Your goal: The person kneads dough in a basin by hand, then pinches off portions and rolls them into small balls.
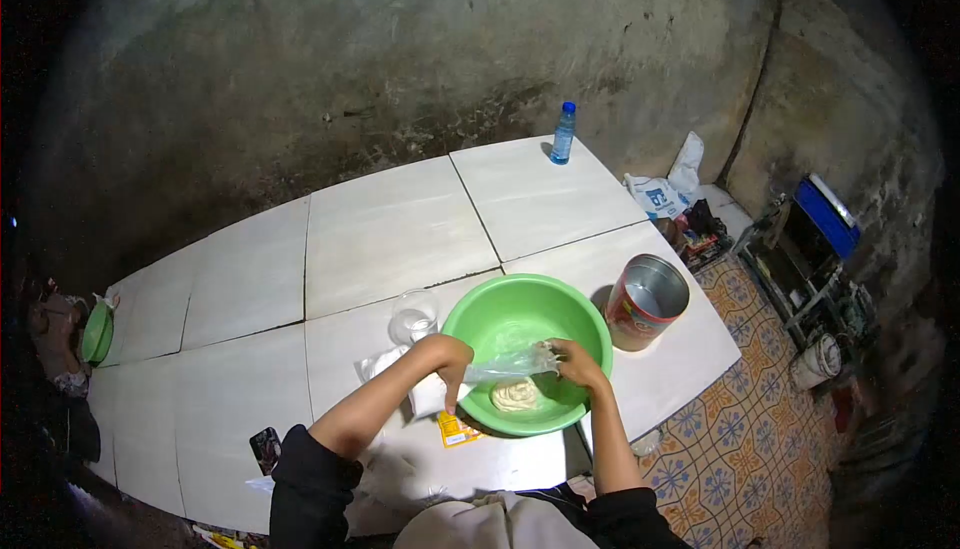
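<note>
My left hand (447, 361) closes on a clear plastic bag (505, 364) at the near left rim of a green basin (594, 321). The bag's crinkled end reaches across the basin to my right hand (574, 362), whose fingers are closed on it near the right rim. Below the bag, a pale creamy swirled lump (514, 394) sits in the basin, with some whitish residue on the bottom. White powdery stuff in plastic (427, 395) lies left of the basin under my left forearm; whether it is one with the stretched bag is hard to tell. A yellow packet (458, 430) lies under my left hand.
A clear plastic cup (414, 315) stands left of the basin, and a large open tin (645, 304) stands right of it. A water bottle (563, 134) is at the far corner of the white tiled table (395, 239). A phone (265, 450) lies near my left elbow.
</note>
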The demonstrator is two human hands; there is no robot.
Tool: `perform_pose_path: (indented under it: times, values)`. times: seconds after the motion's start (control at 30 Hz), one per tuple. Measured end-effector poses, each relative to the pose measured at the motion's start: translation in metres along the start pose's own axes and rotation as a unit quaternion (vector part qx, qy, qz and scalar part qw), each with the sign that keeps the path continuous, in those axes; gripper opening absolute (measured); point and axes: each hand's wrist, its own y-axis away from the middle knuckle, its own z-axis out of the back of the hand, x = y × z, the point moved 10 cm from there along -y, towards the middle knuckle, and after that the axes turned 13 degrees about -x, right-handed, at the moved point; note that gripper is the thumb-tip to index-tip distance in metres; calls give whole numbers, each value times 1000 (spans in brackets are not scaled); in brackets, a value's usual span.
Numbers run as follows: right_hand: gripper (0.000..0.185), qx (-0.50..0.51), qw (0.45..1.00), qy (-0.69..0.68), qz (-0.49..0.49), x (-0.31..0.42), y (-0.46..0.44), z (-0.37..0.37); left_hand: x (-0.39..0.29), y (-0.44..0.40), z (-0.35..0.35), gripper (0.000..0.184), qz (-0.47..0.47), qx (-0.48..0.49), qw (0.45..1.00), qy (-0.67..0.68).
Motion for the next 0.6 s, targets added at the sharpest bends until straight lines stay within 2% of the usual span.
perform_pose_path:
  times: [0.03, 0.07, 0.13, 0.2, 0.27, 0.33, 0.37, 0.47, 0.5, 0.53, 0.6]
  values:
    - [39, 7, 998, -56, 0, 10, 2, 3, 7, -6, 4, 85, -5, -36, 999, -22]
    - [39, 7, 998, -56, 1, 12, 4, 5, 13, -12, 8, 84, -10, -72, 996, -43]
    - [44, 10, 995, -88, 38, 35, 10, 10, 15, -12, 9, 85, 1, -48, 998, -27]
    - [43, 20, 997, -43, 52, 40, 12, 9, 16, -7, 11, 84, 16, -24, 999, -22]
    - [36, 33, 984, 29, 170, 50, 11, 1, 4, 5, 17, 78, -11, -10, 1000, 9]
    - [29, 24, 989, 36, 141, 50, 11, -2, -11, 16, 18, 67, -62, 20, 995, 72]
    - [28, 5, 987, 36, 156, 52, 12, -1, -5, 14, 15, 64, -42, 18, 996, 78]
    - [22, 4, 989, 35, 145, 54, 13, 2, 10, 11, 5, 67, -36, 18, 996, 82]
    - [22, 17, 988, 12, 156, 59, 15, 2, 12, 24, 16, 68, 3, -17, 1000, -9]
    - [22, 30, 986, -11, 166, 63, 16, 2, 20, 17, 10, 68, 4, -16, 1000, -7]
    - [23, 42, 985, -10, 166, 67, 18, 1, 29, 6, -1, 66, -10, -37, 994, 106]
